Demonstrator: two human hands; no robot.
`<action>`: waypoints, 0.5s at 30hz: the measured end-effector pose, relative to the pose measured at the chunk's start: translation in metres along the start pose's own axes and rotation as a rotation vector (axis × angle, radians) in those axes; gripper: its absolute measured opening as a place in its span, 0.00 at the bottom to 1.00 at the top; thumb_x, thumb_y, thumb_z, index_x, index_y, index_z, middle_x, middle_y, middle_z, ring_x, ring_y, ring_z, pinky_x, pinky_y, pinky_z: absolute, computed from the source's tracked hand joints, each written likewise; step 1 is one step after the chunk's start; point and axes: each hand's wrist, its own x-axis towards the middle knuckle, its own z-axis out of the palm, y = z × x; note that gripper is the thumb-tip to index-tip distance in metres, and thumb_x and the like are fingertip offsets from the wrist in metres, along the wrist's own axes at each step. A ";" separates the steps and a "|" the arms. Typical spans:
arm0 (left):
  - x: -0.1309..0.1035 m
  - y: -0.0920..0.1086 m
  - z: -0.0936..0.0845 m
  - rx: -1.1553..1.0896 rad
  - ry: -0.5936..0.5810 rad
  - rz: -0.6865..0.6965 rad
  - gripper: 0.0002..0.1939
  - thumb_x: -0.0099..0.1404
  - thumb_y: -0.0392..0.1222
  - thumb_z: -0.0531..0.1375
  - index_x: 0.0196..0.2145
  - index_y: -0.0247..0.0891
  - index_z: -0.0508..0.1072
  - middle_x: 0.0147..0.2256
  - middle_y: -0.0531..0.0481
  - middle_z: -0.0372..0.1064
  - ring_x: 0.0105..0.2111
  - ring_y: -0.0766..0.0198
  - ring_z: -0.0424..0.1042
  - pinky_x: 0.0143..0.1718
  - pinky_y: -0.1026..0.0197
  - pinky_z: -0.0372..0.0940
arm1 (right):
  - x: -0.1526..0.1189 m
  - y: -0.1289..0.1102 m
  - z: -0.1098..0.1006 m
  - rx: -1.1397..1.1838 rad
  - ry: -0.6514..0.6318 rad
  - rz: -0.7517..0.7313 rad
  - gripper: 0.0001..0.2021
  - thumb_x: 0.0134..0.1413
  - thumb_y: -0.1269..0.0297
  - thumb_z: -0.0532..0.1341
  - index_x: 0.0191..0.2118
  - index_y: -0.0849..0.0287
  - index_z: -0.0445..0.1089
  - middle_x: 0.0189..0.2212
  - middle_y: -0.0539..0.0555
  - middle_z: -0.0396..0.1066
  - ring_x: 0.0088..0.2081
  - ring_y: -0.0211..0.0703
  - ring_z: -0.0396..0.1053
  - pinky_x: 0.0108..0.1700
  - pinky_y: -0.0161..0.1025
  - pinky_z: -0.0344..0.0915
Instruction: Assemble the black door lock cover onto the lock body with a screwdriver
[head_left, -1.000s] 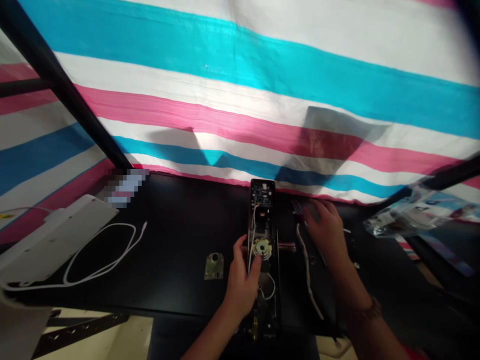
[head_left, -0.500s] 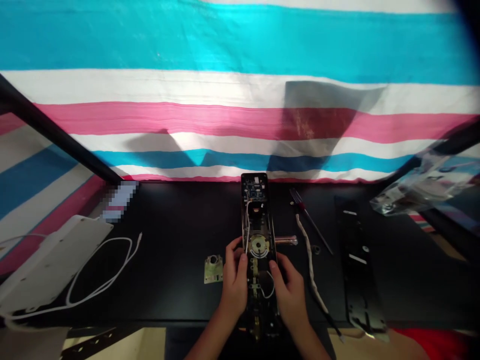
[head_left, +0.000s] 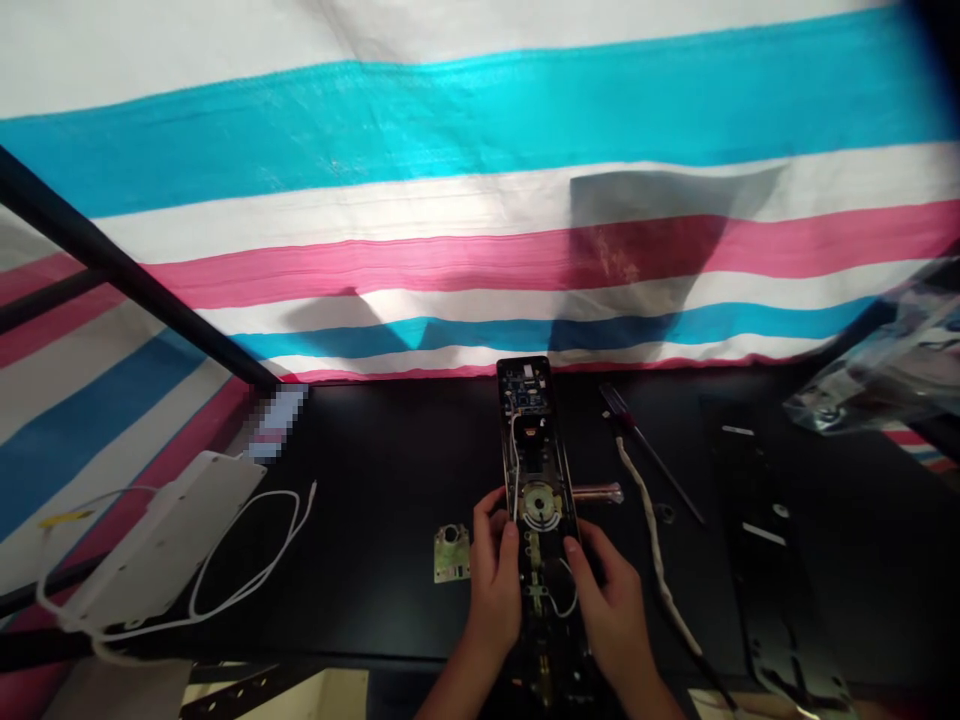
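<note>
Both hands grip an opened electronic door lock [head_left: 541, 460], a long black housing that lies with its inside facing up. My left hand [head_left: 495, 575] wraps its left edge, thumb on top. At the right edge, my right hand [head_left: 611, 590] is closed the same way. Inside the housing show a blue circuit board, a round brass-coloured disc and a white wire. A small metal plate with a round hole [head_left: 451, 553] lies beside my left hand. Just past the right fingers, a copper-coloured cylinder [head_left: 598, 494] sticks out from beside the housing.
On the right lie a screwdriver [head_left: 652, 455], a wrapped cable [head_left: 651, 530], a small ring [head_left: 664, 513], a long black panel [head_left: 769, 580] and a clear plastic bag [head_left: 862, 370]. A white power strip [head_left: 176, 545] with white cable [head_left: 259, 495] occupies the left. Striped sheeting [head_left: 450, 120] hangs behind.
The head view has tilted and shifted, so the scene sits lower and farther right. Both hands keep their hold on the door lock, with no visible change in grip.
</note>
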 end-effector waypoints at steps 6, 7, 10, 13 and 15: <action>0.001 -0.001 -0.002 0.013 -0.013 -0.012 0.21 0.73 0.55 0.53 0.57 0.42 0.63 0.49 0.43 0.73 0.47 0.55 0.75 0.47 0.56 0.69 | 0.000 0.001 0.000 -0.003 0.010 -0.010 0.16 0.62 0.53 0.60 0.49 0.56 0.75 0.46 0.58 0.78 0.47 0.53 0.77 0.48 0.43 0.75; 0.001 -0.001 -0.002 0.019 -0.004 -0.010 0.21 0.73 0.55 0.54 0.57 0.42 0.63 0.48 0.43 0.73 0.46 0.55 0.75 0.47 0.56 0.69 | 0.000 0.001 0.001 -0.005 0.011 -0.011 0.16 0.62 0.53 0.60 0.49 0.56 0.75 0.46 0.58 0.78 0.47 0.53 0.77 0.48 0.43 0.75; 0.001 -0.002 -0.002 0.023 0.009 -0.002 0.21 0.72 0.55 0.54 0.57 0.43 0.64 0.48 0.44 0.73 0.45 0.56 0.76 0.47 0.56 0.70 | 0.001 0.002 0.001 -0.008 0.006 -0.007 0.16 0.62 0.53 0.60 0.49 0.56 0.75 0.44 0.58 0.79 0.48 0.54 0.77 0.48 0.44 0.75; 0.001 -0.002 -0.002 0.004 0.000 -0.010 0.20 0.73 0.53 0.53 0.58 0.43 0.63 0.49 0.44 0.72 0.46 0.57 0.75 0.47 0.57 0.70 | 0.001 0.002 0.001 -0.007 0.002 -0.001 0.16 0.62 0.53 0.60 0.49 0.56 0.75 0.44 0.58 0.79 0.47 0.54 0.77 0.48 0.44 0.74; 0.001 -0.003 -0.002 0.003 -0.007 -0.013 0.19 0.74 0.53 0.53 0.58 0.43 0.63 0.50 0.44 0.72 0.46 0.57 0.75 0.47 0.57 0.70 | 0.001 0.001 0.001 -0.004 0.002 0.001 0.15 0.62 0.53 0.60 0.48 0.56 0.75 0.44 0.57 0.79 0.46 0.53 0.77 0.48 0.43 0.74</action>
